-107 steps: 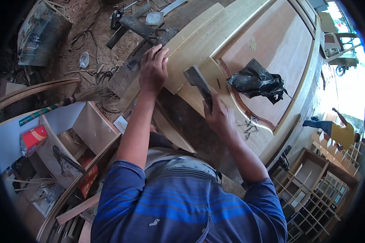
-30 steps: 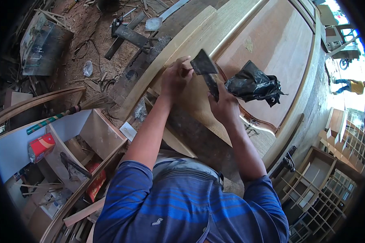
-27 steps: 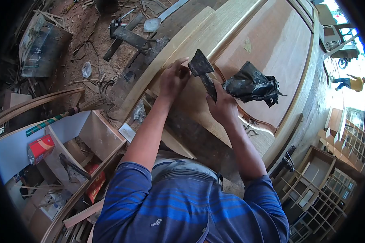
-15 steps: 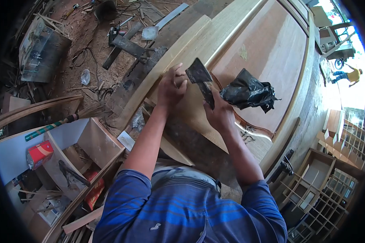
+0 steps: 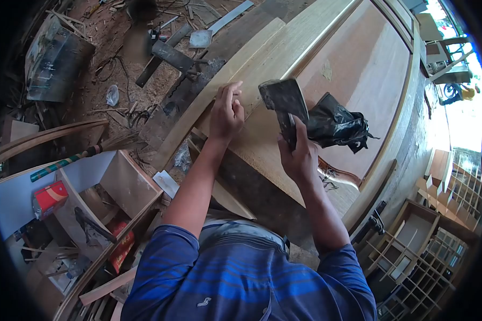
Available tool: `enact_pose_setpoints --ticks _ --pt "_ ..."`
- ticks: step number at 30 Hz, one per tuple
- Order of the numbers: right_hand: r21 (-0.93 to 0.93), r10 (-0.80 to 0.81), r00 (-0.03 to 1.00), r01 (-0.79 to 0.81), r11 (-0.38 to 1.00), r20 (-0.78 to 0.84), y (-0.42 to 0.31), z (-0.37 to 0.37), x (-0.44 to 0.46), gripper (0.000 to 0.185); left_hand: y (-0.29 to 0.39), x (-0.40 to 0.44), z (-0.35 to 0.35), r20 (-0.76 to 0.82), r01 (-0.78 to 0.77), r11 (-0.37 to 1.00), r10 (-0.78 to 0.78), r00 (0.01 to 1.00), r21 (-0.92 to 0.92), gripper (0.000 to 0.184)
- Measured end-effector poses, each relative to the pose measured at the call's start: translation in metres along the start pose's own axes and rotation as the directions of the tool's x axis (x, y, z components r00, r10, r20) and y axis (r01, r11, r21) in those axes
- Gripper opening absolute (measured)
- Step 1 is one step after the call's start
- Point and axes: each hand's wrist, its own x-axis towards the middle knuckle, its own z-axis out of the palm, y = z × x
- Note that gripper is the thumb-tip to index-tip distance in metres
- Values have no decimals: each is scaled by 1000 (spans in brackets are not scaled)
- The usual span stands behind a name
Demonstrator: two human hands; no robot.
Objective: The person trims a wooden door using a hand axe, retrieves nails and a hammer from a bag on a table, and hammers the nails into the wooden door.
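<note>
A hatchet point(image 5: 284, 98) is held by its handle in the right hand point(image 5: 300, 156), the fingers closed around the grip; the head is carried beyond the top of the fist, away from the body, with its broad dark face seen from above. The head is raised over pale wood, and no contact with the wood can be made out. To the left of it, apart from the metal, the left hand point(image 5: 227, 116) is held over the wooden board point(image 5: 261, 140), fingers bent and loosely spread; whether anything small is pinched there cannot be told. Just to the right of the hatchet head, a crumpled black plastic bag point(image 5: 340, 126) is seen lying on the door panel point(image 5: 370, 69), its left edge partly covered by the tool. Nearer the body, beside the right forearm, a loose cluster of nails point(image 5: 329, 183) is noted on the wood. Farther right, a dark clamp point(image 5: 376, 220) is seen near wooden lattices point(image 5: 407, 262). On the left side, a red tin point(image 5: 51, 198) is noted in an open cabinet point(image 5: 16, 202), with a broom point(image 5: 67, 164) laid across the cabinet's far edge.
</note>
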Motion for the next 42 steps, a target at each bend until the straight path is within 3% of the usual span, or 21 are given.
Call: enact_pose_setpoints --ticks 3,4,6,7,9,11,12,14,15,18,22,25,26,30,33,36,39,42 --pt "-128 -86 996 89 988 28 14 18 -7 52 1 -1 1 -18 10 1000 -11 1000 -27 52" --pt "-279 133 952 -53 959 276 18 20 1 54 -5 -1 6 -65 -99 995 100 993 21 52" --pt "-302 232 928 -141 943 292 4 5 15 54 -24 5 11 -147 -310 937 334 931 163 52" --pt "-302 277 907 -181 936 317 -5 4 18 54 -19 4 7 -133 -247 964 259 957 101 53" --pt "-99 64 986 -49 994 154 -4 15 8 52 -9 2 3 -104 -100 994 96 990 -36 54" --pt "7 -89 994 90 996 -58 -3 14 -4 51 -7 0 -9 -96 -60 998 58 994 -20 53" --pt "-77 -94 992 88 993 -82 7 22 -13 51 -1 -1 0 -77 -46 998 42 996 -46 53" --pt "-276 18 992 17 961 125 28 32 -14 50 -11 -1 2 -83 -124 992 122 989 -23 55" --pt "-355 172 943 -63 933 284 28 30 -7 50 -13 1 4 -96 -171 985 171 981 4 56" --pt "-303 210 928 -114 946 307 -4 1 14 52 -5 1 1 -79 -94 993 88 993 -70 59" --pt "-72 -103 994 101 992 -30 0 5 -7 57 -4 0 0 -65 -62 997 59 996 -39 60" --pt "-179 -46 998 54 982 46 8 15 -13 56 -2 -1 2 -58 -30 996 25 998 -80 60" --pt "-419 258 923 -122 900 285 8 15 -4 55 -3 1 1 -67 -52 996 47 997 -79 61" --pt "-304 102 970 -32 952 218 -1 4 -1 53 -1 1 0 -74 -70 996 67 995 -48 62" --pt "-200 -104 993 90 976 -61 5 27 -13 51 -4 0 1 -63 -23 999 20 998 -41 62" --pt "-404 261 934 -146 903 245 8 30 -6 51 -4 1 1 -72 -58 997 55 996 -43 62" --pt "-331 264 926 -168 928 269 -4 9 5 52 -18 2 4 -72 -108 994 108 992 4 58" --pt "-130 233 939 -206 970 252 15 10 -40 54 -15 1 3 -53 -29 999 27 998 -29 48"
